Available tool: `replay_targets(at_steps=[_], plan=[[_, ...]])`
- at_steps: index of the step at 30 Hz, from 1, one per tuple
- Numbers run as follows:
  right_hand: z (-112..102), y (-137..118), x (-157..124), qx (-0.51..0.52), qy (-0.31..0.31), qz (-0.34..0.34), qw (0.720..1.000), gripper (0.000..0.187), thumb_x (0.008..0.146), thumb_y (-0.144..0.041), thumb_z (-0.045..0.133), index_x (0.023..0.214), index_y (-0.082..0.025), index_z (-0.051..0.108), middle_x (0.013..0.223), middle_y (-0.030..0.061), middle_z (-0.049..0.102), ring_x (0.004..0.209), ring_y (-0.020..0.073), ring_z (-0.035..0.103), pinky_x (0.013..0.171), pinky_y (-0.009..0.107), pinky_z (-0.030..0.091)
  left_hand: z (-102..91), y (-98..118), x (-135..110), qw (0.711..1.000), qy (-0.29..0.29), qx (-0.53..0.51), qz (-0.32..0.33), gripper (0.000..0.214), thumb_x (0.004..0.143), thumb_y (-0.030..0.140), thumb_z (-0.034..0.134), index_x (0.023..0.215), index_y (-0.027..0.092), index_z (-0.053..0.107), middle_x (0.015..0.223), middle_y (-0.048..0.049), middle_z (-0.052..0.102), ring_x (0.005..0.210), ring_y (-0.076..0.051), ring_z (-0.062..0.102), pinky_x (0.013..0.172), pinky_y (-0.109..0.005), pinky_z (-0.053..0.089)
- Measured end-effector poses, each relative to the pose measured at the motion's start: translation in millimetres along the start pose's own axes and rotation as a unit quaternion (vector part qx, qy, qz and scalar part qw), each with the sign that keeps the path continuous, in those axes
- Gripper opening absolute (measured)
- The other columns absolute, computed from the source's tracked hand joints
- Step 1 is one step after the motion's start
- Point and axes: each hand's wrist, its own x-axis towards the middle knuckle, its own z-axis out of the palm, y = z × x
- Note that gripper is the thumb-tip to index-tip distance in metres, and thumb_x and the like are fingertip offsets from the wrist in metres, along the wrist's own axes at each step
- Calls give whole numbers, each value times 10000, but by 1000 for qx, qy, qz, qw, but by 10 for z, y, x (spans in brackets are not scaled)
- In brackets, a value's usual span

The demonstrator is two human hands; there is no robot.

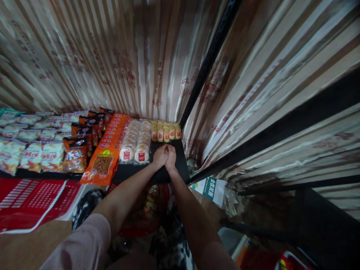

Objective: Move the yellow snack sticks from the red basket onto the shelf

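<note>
My left hand [160, 155] and my right hand [170, 156] are side by side over the black shelf [180, 159], touching each other. Their fingers are curled inward, and whatever lies between them, if anything, is hidden. Just beyond stand short rows of small yellow-wrapped snack packs [166, 133] with red labels. To the left of my hands lie two rows of round white crackers in clear wrap [142, 153]. An orange snack bag [105, 148] with a clear window is beside those, hanging slightly over the shelf's front edge.
Black-and-orange snack bags [75, 155] and white snack bags [52, 155] fill the shelf's left part. A red basket [30, 202] is below. Black metal posts [209, 62] and pale printed sheeting [135, 56] enclose the back and right. A white-and-green printed bag [210, 189] lies lower right.
</note>
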Motion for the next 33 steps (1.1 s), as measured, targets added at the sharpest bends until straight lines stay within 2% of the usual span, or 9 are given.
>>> replay_targets(at_steps=[6,12,23,33], plan=[[-62,-114,-289,-27,-38,6,999,295,774,-127,409,983,-134,617,980,94,573,863,162,539,819,276,439,-84,-7,-321,1000,-3,20,-9,344,832,139,372,1108,178,574,1137,-62,612,1040,-167,552,930,-263,399],[-115,-243,-545,-27,-41,-8,999,277,786,-141,411,964,-153,622,977,81,573,848,160,536,813,271,435,-192,8,-600,999,2,34,-19,324,848,163,368,1088,168,585,1087,-76,633,1008,-171,567,911,-266,406],[-149,-353,-921,-23,-53,-8,998,284,793,-148,408,965,-166,634,975,70,578,845,154,535,813,260,435,-221,-194,-927,997,15,70,-10,329,827,173,379,1092,187,573,1050,-75,634,982,-188,563,867,-276,426],[-158,-378,-1162,-17,-61,-19,998,298,805,-156,393,996,-163,622,1017,76,573,902,158,532,841,267,430,-242,-300,-1185,998,26,54,3,292,830,183,390,1077,189,545,1047,-72,613,983,-178,542,896,-281,407]])
